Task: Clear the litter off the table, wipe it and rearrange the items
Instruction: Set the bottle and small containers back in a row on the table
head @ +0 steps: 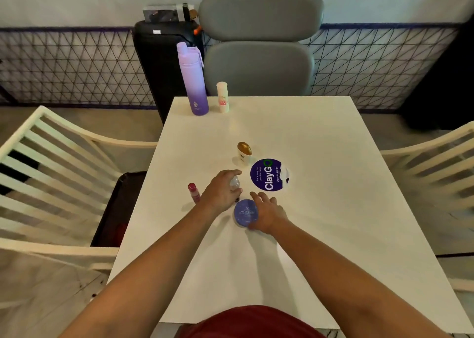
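Observation:
On the white table [320, 209] my left hand [220, 191] grips a small clear bottle [235, 183] near the middle. My right hand [268, 213] holds a round purple face-powder compact [245, 212] by its right side, thumb at its near edge. A small red-capped tube [192, 189] stands just left of my left hand. Beyond the hands stands a small white jar with a gold lid [244, 152]. A tall purple water bottle [193, 80] and a white tube [222, 97] stand at the far left edge.
A round purple "ClayGo" sticker [269, 175] is stuck on the table right of the jar. A grey chair [259, 43] faces me across the table. Cream slatted chairs [51, 173] flank both sides. A dark tray [115, 209] lies on the left chair's seat.

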### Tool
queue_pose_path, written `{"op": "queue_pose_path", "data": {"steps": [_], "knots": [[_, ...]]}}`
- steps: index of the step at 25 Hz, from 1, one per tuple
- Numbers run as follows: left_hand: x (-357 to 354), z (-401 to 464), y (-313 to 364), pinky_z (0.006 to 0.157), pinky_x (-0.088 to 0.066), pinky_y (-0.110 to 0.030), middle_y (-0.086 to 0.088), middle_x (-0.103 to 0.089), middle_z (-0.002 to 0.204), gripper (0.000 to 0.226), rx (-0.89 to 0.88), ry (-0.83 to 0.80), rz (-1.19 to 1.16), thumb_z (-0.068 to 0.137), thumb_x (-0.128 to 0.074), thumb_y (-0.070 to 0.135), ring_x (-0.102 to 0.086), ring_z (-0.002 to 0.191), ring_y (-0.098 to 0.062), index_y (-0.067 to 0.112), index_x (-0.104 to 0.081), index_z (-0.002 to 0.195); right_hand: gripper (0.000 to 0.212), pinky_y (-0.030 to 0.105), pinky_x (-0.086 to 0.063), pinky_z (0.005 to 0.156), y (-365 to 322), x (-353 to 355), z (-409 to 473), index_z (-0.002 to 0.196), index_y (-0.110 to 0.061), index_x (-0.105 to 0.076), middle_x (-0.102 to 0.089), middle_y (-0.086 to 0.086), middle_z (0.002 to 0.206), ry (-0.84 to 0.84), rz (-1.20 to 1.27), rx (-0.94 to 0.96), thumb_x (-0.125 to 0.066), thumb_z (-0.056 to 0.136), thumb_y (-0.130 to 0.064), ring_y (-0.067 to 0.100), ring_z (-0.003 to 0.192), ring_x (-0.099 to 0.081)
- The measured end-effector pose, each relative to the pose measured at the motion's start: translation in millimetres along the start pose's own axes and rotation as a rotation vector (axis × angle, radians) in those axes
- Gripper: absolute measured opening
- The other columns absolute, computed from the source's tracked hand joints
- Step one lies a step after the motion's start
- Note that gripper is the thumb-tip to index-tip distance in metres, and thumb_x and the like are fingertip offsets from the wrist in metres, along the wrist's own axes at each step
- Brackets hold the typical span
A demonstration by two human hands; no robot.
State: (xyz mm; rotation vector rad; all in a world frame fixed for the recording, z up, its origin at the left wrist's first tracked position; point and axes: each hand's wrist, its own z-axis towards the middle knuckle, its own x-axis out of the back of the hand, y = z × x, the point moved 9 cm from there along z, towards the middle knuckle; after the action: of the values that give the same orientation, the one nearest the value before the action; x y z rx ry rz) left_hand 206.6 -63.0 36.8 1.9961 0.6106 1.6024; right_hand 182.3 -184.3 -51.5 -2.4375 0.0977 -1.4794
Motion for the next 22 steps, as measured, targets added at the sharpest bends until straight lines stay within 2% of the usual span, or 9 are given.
{"op": "queue_pose_path", "data": {"steps": [7, 12, 17, 22], "knots": [[-5, 3, -6, 0.099, -0.04, -0.03, -0.006, -0.056, 0.126, 0.033, 0.048, 0.077, -0.001, 0.088, -0.055, 0.005, -0.051, 0.116, -0.023, 0.019, -0.056, 0.118, 0.096, 0.04, -0.041, 0.096, 1, -7, 6, 0.146, -0.022, -0.013, -0.034, 0.002, 0.141, -0.001, -0.009, 0.052, -0.07, 0.072, -0.047, 0.029, 0.125, -0.035], [-4, 7, -5, 0.092, -0.045, -0.032, -0.005, -0.06, 0.12, 0.028, 0.041, 0.046, 0.037, 0.091, -0.054, 0.008, -0.055, 0.108, -0.023, 0.021, -0.056, 0.115, 0.084, 0.038, -0.045, 0.092, -1, -5, 7, 0.136, -0.016, -0.029, -0.041, 0.004, 0.131, 0.021, 0.021, 0.017, -0.073, 0.07, -0.043, 0.026, 0.119, -0.04], [2, 16, 2, 0.091, -0.047, -0.031, -0.004, -0.06, 0.121, 0.026, 0.016, -0.035, 0.041, 0.09, -0.057, 0.013, -0.056, 0.108, -0.023, 0.022, -0.057, 0.114, 0.086, 0.037, -0.047, 0.093, 20, 4, -2, 0.136, -0.016, -0.03, -0.042, 0.004, 0.13, 0.047, 0.124, -0.078, -0.075, 0.068, -0.043, 0.024, 0.118, -0.042], [17, 27, 37, 0.073, -0.042, -0.024, -0.004, -0.062, 0.114, 0.031, -0.102, -0.057, -0.013, 0.087, -0.061, 0.018, -0.057, 0.091, -0.018, 0.024, -0.057, 0.117, 0.09, 0.038, -0.045, 0.095, 45, 29, -10, 0.139, -0.017, -0.027, -0.041, 0.004, 0.133, 0.121, 0.203, -0.188, -0.076, 0.068, -0.043, 0.025, 0.121, -0.042]]}}
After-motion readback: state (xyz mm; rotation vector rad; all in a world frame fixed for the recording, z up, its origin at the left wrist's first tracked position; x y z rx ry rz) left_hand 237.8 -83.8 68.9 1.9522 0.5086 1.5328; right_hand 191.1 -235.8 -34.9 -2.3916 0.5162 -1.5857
